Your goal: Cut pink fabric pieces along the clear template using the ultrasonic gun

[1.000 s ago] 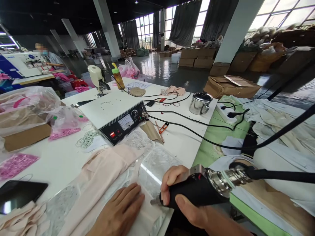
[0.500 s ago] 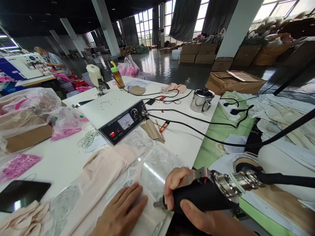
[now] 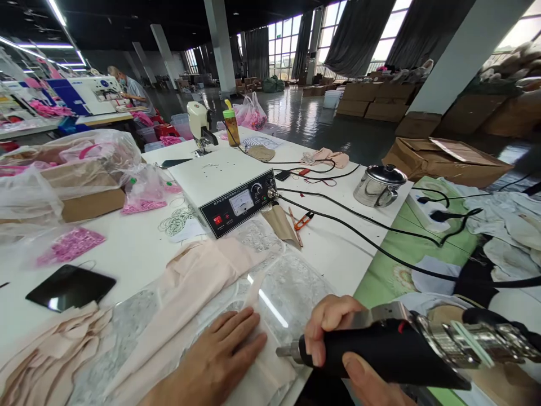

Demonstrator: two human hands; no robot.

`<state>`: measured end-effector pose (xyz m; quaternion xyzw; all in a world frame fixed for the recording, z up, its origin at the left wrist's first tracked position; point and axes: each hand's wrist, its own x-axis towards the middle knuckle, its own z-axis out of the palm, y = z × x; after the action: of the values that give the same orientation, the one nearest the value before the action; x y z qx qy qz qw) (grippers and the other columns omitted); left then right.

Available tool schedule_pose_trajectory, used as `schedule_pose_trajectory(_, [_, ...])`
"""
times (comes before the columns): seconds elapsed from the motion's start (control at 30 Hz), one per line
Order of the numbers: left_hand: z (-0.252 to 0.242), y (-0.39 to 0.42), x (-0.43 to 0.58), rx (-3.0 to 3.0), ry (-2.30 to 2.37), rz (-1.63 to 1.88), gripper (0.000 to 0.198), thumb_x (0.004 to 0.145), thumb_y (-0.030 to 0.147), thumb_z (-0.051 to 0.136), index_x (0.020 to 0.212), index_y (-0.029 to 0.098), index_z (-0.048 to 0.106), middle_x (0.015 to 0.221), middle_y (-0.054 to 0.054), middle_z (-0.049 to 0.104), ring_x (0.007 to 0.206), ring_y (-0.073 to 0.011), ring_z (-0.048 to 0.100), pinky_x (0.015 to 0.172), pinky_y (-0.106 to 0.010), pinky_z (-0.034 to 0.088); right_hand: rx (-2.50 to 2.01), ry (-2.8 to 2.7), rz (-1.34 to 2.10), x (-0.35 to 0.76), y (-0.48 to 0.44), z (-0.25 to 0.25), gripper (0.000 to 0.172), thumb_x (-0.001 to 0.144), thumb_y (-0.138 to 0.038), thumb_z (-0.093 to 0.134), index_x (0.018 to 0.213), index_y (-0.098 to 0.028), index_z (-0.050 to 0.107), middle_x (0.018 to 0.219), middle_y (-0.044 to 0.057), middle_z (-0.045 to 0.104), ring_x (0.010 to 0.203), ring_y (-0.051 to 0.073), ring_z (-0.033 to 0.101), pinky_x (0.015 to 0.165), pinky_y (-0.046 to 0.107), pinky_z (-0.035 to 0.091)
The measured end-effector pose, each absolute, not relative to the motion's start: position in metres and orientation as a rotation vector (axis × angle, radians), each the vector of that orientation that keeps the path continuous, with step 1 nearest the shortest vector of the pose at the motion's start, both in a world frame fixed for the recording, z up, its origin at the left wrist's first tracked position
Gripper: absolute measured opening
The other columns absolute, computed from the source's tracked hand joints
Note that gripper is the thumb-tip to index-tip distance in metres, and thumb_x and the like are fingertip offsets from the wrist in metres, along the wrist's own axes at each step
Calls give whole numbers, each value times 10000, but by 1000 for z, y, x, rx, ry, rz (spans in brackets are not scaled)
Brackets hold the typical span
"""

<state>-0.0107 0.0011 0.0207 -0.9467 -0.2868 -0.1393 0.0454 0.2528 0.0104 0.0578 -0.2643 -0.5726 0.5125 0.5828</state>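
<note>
My left hand [image 3: 224, 349] lies flat with its fingers stretched out on pale pink fabric [image 3: 270, 361], over a clear, marbled sheet [image 3: 291, 282] on the table. In my right hand [image 3: 333, 332] is a black handheld ultrasonic welder [image 3: 380, 349], fingers and thumb wrapped around its body. Its metal tip points left, low over the fabric and close to my left fingers; whether it touches the cloth I cannot tell. A longer folded piece of the same fabric [image 3: 190, 293] runs along to the left of my left hand.
The welder's control box [image 3: 239, 203] stands ahead, with black cables running right. Beside it lie orange snips [image 3: 303, 221]. A lidded steel mug [image 3: 379, 186] is near the right edge. On the left are a black tablet [image 3: 71, 286], fabric strips [image 3: 51, 355] and bagged pink pieces [image 3: 74, 243].
The view has turned left, so the table's things appear farther right. My left hand stays flat on the fabric, and the welder stays in my right hand with its tip beside my left fingers.
</note>
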Motion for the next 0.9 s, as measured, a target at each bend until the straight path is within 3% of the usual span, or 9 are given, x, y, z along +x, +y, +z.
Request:
schedule_pose_trajectory(0.17, [22,-1,-9,-2929,-911,-440,333,1052,133,430,1305,165,644,1342,-145,668,1297,-287,608,1010,-418,555,-492,-1293,1154,251,15,52,182,944,-425,577,1052,-280,594,795,28,617,588,165,602,539,322,541])
schedule_pose_trajectory(0.5, [26,-1,-5,-2912,-923,-493,338,1058,122,393,1259,169,660,1326,-123,678,1268,-278,622,1000,-397,528,-422,-1221,1118,229,34,37,179,946,-386,588,1077,-264,594,874,27,612,637,143,632,597,314,574])
schedule_pose_trajectory(0.9, [13,0,-13,-2922,-916,-423,342,1060,173,445,1349,212,623,1424,-103,620,1362,-263,548,1046,-394,518,-416,-1265,1115,226,42,23,154,955,-366,583,1073,-267,572,867,24,629,677,149,627,658,324,548])
